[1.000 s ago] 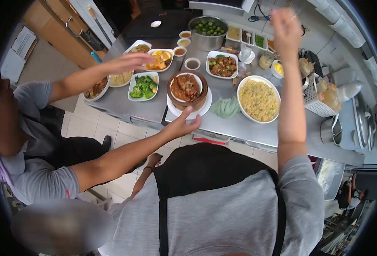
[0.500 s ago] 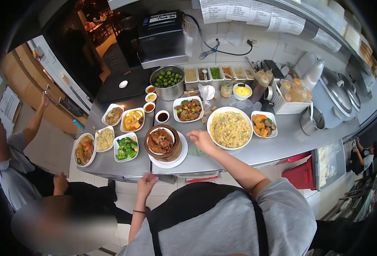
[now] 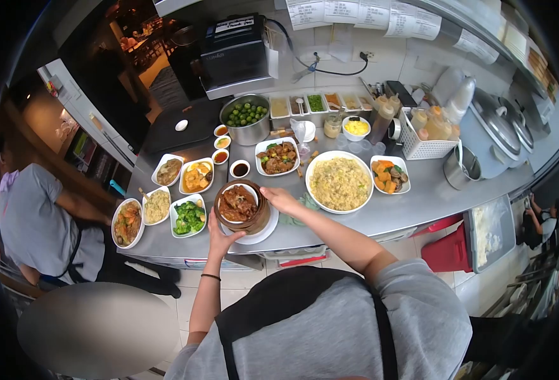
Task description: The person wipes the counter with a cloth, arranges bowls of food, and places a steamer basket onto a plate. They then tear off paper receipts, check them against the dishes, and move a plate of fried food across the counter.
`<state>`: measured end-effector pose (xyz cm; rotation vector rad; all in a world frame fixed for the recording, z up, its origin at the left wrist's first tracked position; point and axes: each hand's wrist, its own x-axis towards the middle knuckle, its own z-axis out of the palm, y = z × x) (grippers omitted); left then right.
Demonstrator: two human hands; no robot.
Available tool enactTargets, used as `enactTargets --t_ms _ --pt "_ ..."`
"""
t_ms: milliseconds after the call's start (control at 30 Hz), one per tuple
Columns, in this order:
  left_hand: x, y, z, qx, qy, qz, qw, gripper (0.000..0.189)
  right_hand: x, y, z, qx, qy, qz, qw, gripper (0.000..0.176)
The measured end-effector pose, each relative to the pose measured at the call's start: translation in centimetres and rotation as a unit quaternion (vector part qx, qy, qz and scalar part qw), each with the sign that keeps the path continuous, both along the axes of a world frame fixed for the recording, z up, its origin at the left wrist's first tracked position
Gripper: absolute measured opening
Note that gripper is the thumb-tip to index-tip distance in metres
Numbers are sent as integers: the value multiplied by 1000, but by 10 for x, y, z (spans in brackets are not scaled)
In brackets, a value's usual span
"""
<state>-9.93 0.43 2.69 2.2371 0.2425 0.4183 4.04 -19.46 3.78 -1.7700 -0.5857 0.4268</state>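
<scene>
Steel counter [image 3: 428, 192]: left hand [image 3: 221, 237] and right hand [image 3: 284, 201] clasp steamer [image 3: 254, 220] from opposite sides, partly over plate [image 3: 268, 229], lifted or resting unclear, between broccoli [image 3: 189, 217] and rice [image 3: 339, 183]; seemingly a handling step, next move calling for level support.

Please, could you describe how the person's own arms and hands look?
The left hand is bare, with a thin dark band at its wrist. The right hand is bare too, its arm in a short grey sleeve.
</scene>
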Motion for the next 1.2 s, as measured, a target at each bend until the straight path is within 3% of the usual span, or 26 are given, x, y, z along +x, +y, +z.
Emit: enactTargets --t_ms 100,200,333,500,567,633,700,767,833,900,1067,1200 --pt "0 0 3 11 -12 -9 1000 113 -7 -1 16 -55 21 1 998 41" --pt "1 -3 9 26 -32 -12 999 109 -9 6 4 3 18 -32 999 39" --pt "6 4 9 39 -72 -39 996 107 -7 9 2 -23 -26 -57 998 38" --pt "18 16 50 65 -81 -3 995 106 -3 6 76 -11 -37 -18 999 38" --pt "25 19 79 59 -105 -26 992 105 19 15 81 -52 -46 1 998 39" --pt "26 18 102 79 -96 -24 992 105 20 24 87 87 -102 -29 990 34" --pt "27 21 97 67 -87 -31 993 104 20 24 89 84 -64 -21 994 35" --pt "19 14 92 74 -115 -10 991 105 25 24 68 40 -117 -27 992 34" --pt "17 17 64 72 -111 -14 991 107 21 21 43 64 -77 -35 994 33" --pt "13 11 43 61 -105 -40 992 109 19 13 20 -2 66 -1 998 41" --pt "3 -9 22 46 -44 -20 998 111 9 1 -30 -8 66 -52 996 41" --pt "2 -12 18 63 -48 -22 997 110 -9 -4 -8 -29 61 -68 995 38"
